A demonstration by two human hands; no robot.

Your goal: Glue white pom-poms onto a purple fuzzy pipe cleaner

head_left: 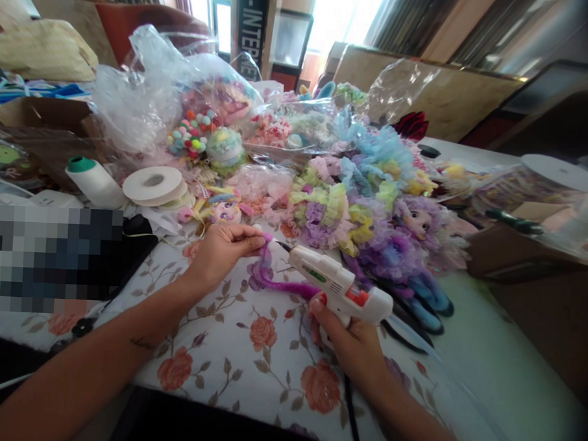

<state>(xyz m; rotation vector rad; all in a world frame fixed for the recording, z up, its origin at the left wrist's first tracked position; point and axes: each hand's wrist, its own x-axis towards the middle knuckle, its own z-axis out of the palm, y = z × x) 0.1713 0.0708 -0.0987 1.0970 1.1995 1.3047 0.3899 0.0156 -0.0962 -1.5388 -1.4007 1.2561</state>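
Note:
My right hand (340,333) is wrapped round the handle of a white hot glue gun (333,281), its nozzle pointing left. Between the thumb and fingers of my left hand (229,247) is one end of a fuzzy purple strip (286,286). The nozzle tip is close to that pinched end; whether they touch I cannot tell. From there the strip curves down and right, passing behind the fingers of my right hand. A black cord (351,411) hangs below the glue gun. Under both hands lies a flowered tablecloth (230,348).
Dolls with ruffled clothes (413,219) and pastel frills crowd the table's back. Further left are a ribbon spool (154,185), a thread cone (95,182) and a clear plastic bag (138,97). A cardboard box (539,290) stands at the right.

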